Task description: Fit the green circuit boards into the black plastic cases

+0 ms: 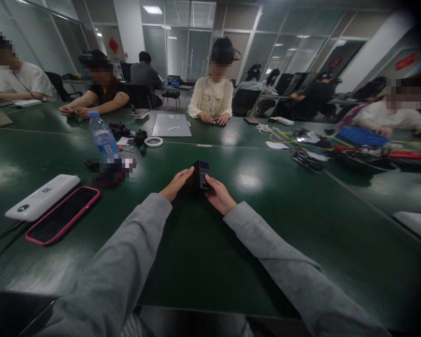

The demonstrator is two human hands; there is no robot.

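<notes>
A small black box-shaped device [200,174] with a lit little screen on top stands on the dark green table [266,224] straight ahead of me. My left hand [175,184] rests against its left side, fingers stretched along it. My right hand [219,194] grips its right side, thumb on the front face. Both arms are in grey sleeves.
At my left lie a phone in a pink case [63,214] and a white power bank [42,196]. Farther back stand a water bottle [101,135], a tape roll [153,141] and a grey sheet [171,125]. Cables and a blue tray [361,136] clutter the right. Several people sit around the table.
</notes>
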